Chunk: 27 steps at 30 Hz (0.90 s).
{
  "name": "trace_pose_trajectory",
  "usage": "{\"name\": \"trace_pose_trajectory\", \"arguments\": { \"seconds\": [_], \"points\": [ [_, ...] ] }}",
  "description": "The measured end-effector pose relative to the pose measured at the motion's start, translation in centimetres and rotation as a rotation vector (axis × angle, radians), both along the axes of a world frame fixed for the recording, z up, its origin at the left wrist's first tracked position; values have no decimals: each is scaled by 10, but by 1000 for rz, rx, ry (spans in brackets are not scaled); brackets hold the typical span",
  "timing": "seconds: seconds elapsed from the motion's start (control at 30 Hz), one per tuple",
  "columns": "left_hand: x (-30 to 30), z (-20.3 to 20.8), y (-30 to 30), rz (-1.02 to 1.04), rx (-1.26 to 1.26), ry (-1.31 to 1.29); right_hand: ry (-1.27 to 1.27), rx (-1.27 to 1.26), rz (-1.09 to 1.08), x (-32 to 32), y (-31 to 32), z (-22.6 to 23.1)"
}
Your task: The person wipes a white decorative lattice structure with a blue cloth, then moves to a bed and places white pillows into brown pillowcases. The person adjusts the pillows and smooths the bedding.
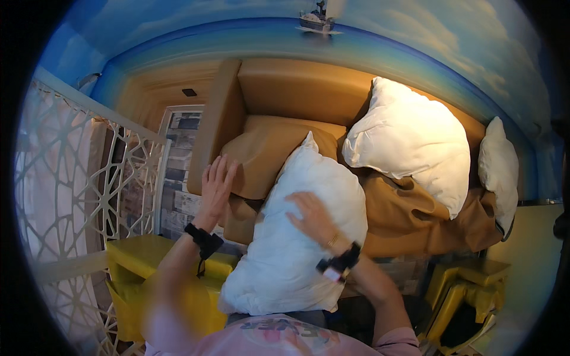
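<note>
A plump white pillow [303, 178] lies across my lap and leans up against the brown sofa. My right hand [313, 218] rests on this pillow with its fingers spread and slightly blurred. Left of the pillow, my left hand [217, 183] has its fingers stretched out at the edge of a brown leather-like cushion [261, 151]; whether it presses on the cushion I cannot tell. Both wrists wear black bands. Farther right, a second white pillow [409, 136] sits on a crumpled brown cover [398, 199].
The brown sofa [303, 86] runs along a wall painted as sea and sky. A third white pillow [499, 169] stands at its right end. Yellow seats [142, 252] flank me, one at right [469, 276]. A white lattice screen [83, 172] rises at left.
</note>
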<state>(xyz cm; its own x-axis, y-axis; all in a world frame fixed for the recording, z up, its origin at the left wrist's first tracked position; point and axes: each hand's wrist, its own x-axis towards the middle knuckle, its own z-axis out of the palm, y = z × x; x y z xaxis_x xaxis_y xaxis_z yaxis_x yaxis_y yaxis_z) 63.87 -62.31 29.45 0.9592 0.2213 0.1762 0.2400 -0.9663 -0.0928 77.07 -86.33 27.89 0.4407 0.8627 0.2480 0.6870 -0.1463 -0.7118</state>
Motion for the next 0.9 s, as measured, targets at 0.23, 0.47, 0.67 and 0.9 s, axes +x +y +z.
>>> {"name": "trace_pose_trajectory", "arguments": {
  "seconds": [0.23,0.47,0.67,0.9],
  "points": [
    [9,2,-67,-490,88,290,224,-502,-141,141,27,-75],
    [64,-23,-77,-429,562,575,604,-571,-1,80,-2,-116],
    [99,-38,-70,-379,849,659,595,-597,-149,38,-78,-75],
    [134,-68,-36,-376,788,750,512,-528,-182,3,-113,-31]
  ]
}}
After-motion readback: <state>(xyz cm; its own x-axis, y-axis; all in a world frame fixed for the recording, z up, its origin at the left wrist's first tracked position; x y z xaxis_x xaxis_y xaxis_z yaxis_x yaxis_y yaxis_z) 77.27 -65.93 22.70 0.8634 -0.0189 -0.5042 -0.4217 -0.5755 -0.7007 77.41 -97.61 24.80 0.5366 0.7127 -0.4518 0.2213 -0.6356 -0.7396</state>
